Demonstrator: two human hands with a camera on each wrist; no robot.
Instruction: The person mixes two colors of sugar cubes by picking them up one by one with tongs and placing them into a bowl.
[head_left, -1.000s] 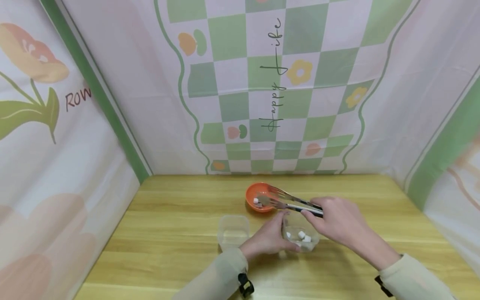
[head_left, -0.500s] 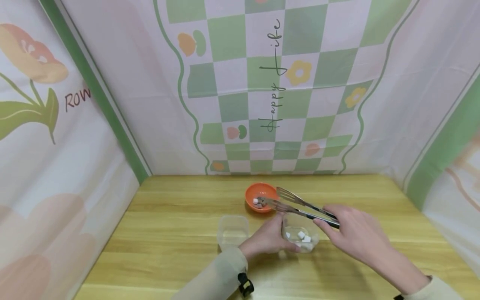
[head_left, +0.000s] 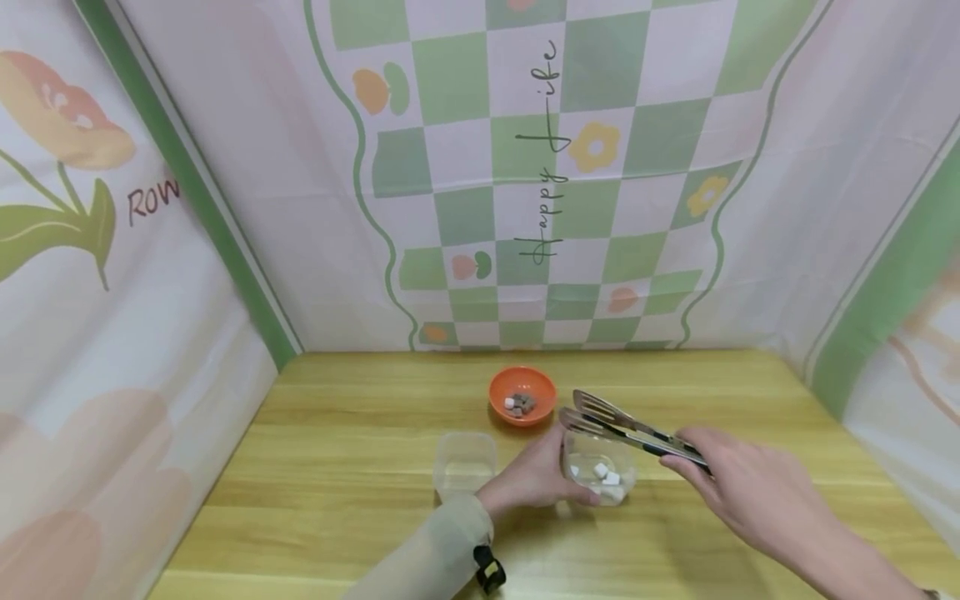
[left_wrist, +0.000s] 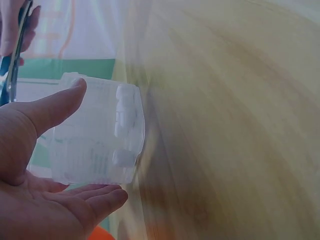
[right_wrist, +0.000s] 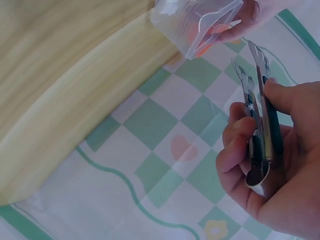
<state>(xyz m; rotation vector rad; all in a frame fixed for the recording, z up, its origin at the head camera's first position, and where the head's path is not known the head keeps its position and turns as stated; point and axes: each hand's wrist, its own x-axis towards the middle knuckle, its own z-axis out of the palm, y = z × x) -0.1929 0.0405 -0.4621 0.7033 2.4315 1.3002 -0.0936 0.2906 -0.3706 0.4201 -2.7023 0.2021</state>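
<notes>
My left hand (head_left: pixel 534 473) grips a clear plastic container (left_wrist: pixel 90 130), thumb on one side and fingers on the other. Several white cubes (head_left: pixel 609 477) lie in its bottom. In my right hand (head_left: pixel 757 483) is a pair of metal tongs (right_wrist: pixel 261 110) with dark handles. Their slotted tips (head_left: pixel 585 410) stand slightly apart, with nothing between them, overlapping the container's back rim in the head view. Behind the container sits an orange bowl (head_left: pixel 546 410) holding several brownish-grey cubes (head_left: pixel 521 407) and a white cube (head_left: pixel 510 402).
A second clear container (head_left: pixel 465 446) stands on the wooden table (head_left: pixel 337 467), left of my left hand. Printed cloth (head_left: pixel 525 192) hangs along the table's back edge and both sides.
My right hand has drawn the tongs back to the right, out of the orange bowl toward the clear container. The bowl's cubes now show fully. My left hand has stayed put.
</notes>
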